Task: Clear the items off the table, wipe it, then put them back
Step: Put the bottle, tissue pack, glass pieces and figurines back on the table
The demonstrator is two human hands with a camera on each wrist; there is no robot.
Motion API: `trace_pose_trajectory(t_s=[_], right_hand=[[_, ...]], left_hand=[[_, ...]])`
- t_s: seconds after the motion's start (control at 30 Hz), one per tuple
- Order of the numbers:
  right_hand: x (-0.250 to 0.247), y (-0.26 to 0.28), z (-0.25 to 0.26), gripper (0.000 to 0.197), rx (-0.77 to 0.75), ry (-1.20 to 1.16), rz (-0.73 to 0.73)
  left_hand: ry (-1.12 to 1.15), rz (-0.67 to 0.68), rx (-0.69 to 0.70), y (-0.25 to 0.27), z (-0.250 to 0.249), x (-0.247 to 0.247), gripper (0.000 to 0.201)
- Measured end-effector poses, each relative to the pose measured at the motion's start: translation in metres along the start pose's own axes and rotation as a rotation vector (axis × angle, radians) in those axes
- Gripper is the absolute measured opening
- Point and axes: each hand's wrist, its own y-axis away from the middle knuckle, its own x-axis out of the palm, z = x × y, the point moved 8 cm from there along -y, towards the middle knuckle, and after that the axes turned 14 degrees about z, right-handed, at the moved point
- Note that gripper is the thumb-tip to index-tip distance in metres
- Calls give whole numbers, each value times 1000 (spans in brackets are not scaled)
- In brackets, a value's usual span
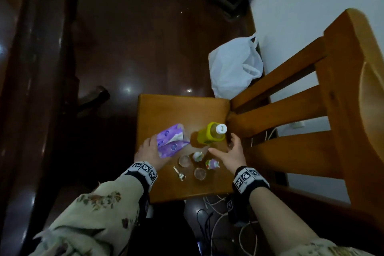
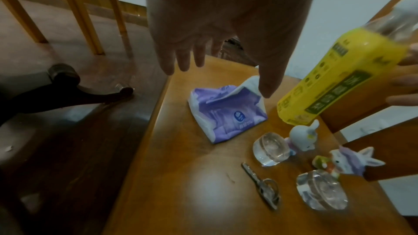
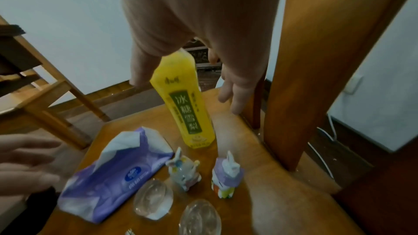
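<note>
A small wooden table [image 1: 166,110] holds a purple tissue pack [image 1: 170,140], an upright yellow bottle [image 1: 211,134] with a white cap, two rabbit figurines [image 1: 197,156] [image 1: 212,164], two clear glass pieces [image 1: 184,160] [image 1: 200,173] and a key [image 1: 179,173]. My left hand [image 2: 224,78] hovers over the tissue pack [image 2: 224,113] with straight fingers, thumb tip near its torn white end. My right hand [image 3: 183,90] is spread around the bottle [image 3: 187,110], thumb on its left and fingers on its right, without closing on it.
A wooden chair [image 1: 311,110] stands tight against the table's right side. A white plastic bag [image 1: 234,68] lies on the floor beyond the table. Cables [image 1: 218,214] trail under the near edge. A dark curved furniture leg [image 1: 93,97] sits to the left.
</note>
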Motion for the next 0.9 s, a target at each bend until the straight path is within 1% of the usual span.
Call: trace_pose_trajectory(t_s=[0.13,0.27,0.37,0.43,0.53,0.67,0.8,0.9], right_hand=[[8,-25,-12,109,-62,-18,-8],[8,-44,-9,100,-128,-17,-95],[13,-56,-12,97,-151,-23,-115],[16,-65,-17,95,-165,-62,-118],[16,-73,-19,86,-194,-138,-128],[20,-83,-21,92,-186,-147,-83],[22,-80,-19,75,-183,-121,-137],[23,-74,-12,64,-197,-99,-144]], left_hand=[[-66,-22,-16,-41,7,17,115],[-172,-2,-38,-64,13,31,122],[-207,14,-31,-75,15,43,126],[-241,-3,-1,-80,12,49,125],[-285,-48,46,-84,7,52,123],[-309,-79,62,-84,1,51,122],[-324,-90,73,-83,-2,49,111],[-238,-75,41,-79,-1,41,100]])
